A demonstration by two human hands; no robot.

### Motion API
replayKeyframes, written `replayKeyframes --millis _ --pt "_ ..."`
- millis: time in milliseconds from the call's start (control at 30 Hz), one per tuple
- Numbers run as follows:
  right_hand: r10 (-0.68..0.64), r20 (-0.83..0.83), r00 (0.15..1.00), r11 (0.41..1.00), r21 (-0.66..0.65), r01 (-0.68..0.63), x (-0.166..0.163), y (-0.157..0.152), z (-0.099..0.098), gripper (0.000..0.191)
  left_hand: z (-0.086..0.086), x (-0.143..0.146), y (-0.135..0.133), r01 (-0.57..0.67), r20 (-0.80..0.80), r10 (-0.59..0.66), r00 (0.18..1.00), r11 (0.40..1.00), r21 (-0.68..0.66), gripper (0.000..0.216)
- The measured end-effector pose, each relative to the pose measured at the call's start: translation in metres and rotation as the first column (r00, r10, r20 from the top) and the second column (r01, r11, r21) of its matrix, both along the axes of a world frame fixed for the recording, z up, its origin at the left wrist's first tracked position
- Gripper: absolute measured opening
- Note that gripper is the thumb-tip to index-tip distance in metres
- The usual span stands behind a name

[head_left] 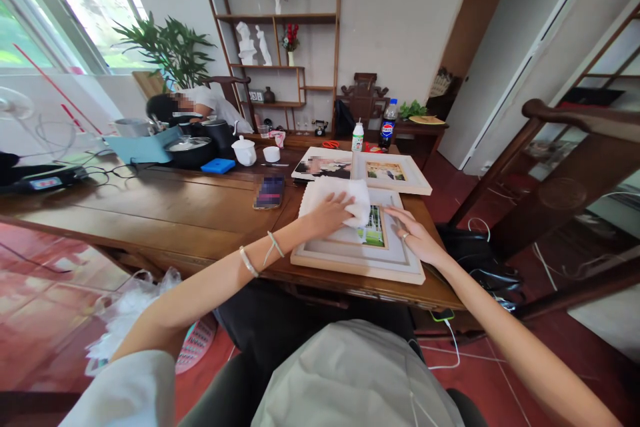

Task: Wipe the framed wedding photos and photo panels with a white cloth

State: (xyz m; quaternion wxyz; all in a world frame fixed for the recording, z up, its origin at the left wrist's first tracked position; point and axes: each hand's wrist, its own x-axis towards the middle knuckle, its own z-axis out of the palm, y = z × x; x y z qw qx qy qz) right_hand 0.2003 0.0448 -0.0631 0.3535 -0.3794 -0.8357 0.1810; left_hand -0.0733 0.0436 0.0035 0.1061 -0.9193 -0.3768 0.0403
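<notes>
Head view: white cloth (316,193) is touched by splayed left hand (331,211), rectangular pale-wood frame (357,267) apparently by straight-fingered right hand (419,239).

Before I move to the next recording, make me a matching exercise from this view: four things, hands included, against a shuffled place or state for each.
Column one
1. left hand
2. phone
3. right hand
4. cola bottle

Column two
A. at the right side of the nearest picture frame
B. standing upright, with a blue cap
C. fingers spread on a white cloth
D. lying on the wooden table

Right pairs: 1-C, 2-D, 3-A, 4-B
</notes>
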Motion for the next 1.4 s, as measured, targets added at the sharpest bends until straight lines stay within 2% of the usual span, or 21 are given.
replayKeyframes --millis 200,267,333,467,600,700,800,900,1000,1133,1267,1333,1400 --pt "-0.021 0.026 0.999 0.999 -0.027 0.022 -0.001 -0.002 0.003 0.053 0.020 0.001 -0.085 0.157 0.001 -0.159 0.987 0.972 -0.173 0.031" --pt "-0.022 0.027 0.999 0.999 -0.024 0.023 -0.001 -0.002 0.004 0.054 0.025 0.001 -0.103 0.193 0.018 -0.194 0.981 0.963 -0.187 0.030" --pt "-0.021 0.024 0.999 1.000 -0.018 0.021 -0.002 -0.002 0.004 0.053 0.025 0.003 -0.109 0.203 0.025 -0.201 0.979 0.964 -0.170 0.030" --pt "-0.019 0.029 0.999 1.000 -0.012 0.019 -0.001 -0.002 0.003 0.049 0.011 0.006 -0.088 0.114 0.026 -0.113 0.993 0.991 -0.073 0.033" --pt "-0.002 0.028 1.000 1.000 0.001 0.002 -0.001 -0.002 0.003 0.048 -0.006 0.004 -0.039 -0.049 0.041 0.048 0.998 0.999 0.024 0.034" --pt "0.010 0.025 1.000 1.000 0.011 -0.010 -0.001 -0.002 0.003 0.048 -0.008 0.001 -0.002 -0.152 0.092 0.143 0.985 0.984 0.093 0.034" --pt "0.014 0.026 1.000 1.000 0.011 -0.014 0.000 -0.001 0.003 0.048 -0.006 0.003 0.021 -0.129 0.095 0.121 0.988 0.988 0.085 0.036" --pt "0.015 0.022 1.000 1.000 0.011 -0.015 0.000 0.000 0.002 0.050 -0.004 0.010 0.021 -0.039 0.061 0.039 0.997 0.999 0.008 0.033" --pt "0.015 0.016 1.000 1.000 0.003 -0.015 0.000 0.000 0.001 0.051 0.004 0.019 -0.002 0.032 0.040 -0.028 0.999 0.995 -0.099 0.031" --pt "-0.005 0.026 1.000 1.000 -0.022 0.005 -0.001 -0.002 0.003 0.056 0.023 0.024 -0.057 0.153 0.007 -0.155 0.988 0.964 -0.218 0.028" --pt "-0.013 0.037 0.999 1.000 -0.027 0.014 -0.002 -0.004 0.007 0.058 0.035 0.024 -0.103 0.337 0.094 -0.324 0.941 0.919 -0.206 0.031" --pt "-0.018 0.036 0.999 0.999 -0.030 0.020 -0.002 -0.005 0.008 0.058 0.034 0.025 -0.112 0.331 0.109 -0.315 0.943 0.927 -0.177 0.028" --pt "-0.025 0.033 0.999 0.999 -0.029 0.026 -0.002 -0.004 0.008 0.059 0.027 0.026 -0.110 0.272 0.107 -0.259 0.960 0.953 -0.135 0.027"
